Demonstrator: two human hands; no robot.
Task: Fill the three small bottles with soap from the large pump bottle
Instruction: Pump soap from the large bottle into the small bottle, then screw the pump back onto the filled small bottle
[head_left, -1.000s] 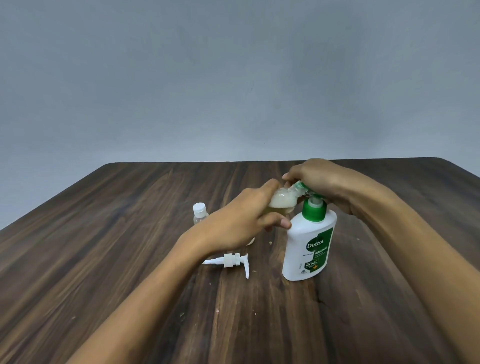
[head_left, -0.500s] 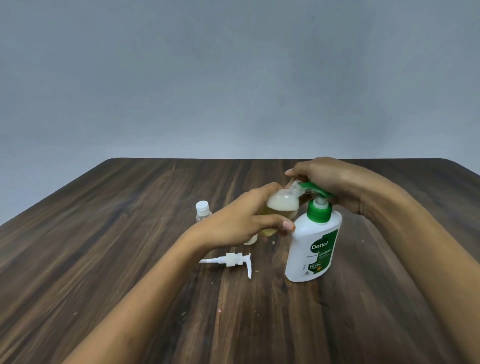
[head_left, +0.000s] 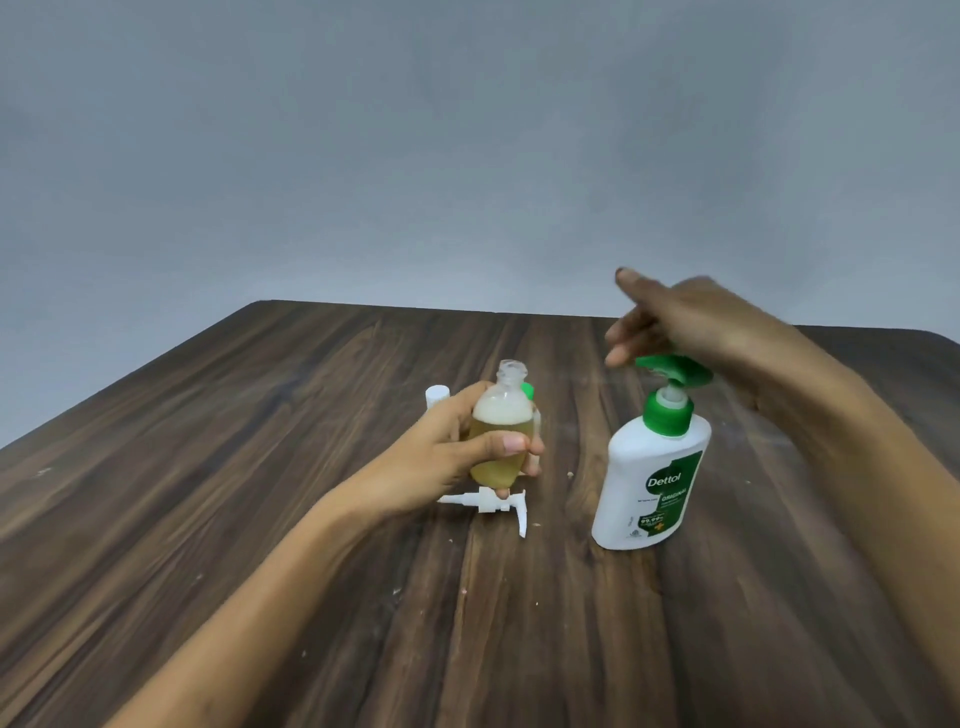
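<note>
One large pump bottle (head_left: 649, 483), three small bottles, left hand (head_left: 457, 457) gripping one small bottle (head_left: 501, 436), now pulled away from pump, right hand (head_left: 685, 322) lifted, fingers loosely spread

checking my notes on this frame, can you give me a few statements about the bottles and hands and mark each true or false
1. The left hand holds an uncapped small bottle of yellowish soap. True.
2. The right hand grips the large pump bottle by its body. False: it hovers, blurred, above the green pump head with fingers loose.
3. A loose white pump lies on the table. True.
4. The large pump bottle lies on its side. False: it stands upright.
</note>
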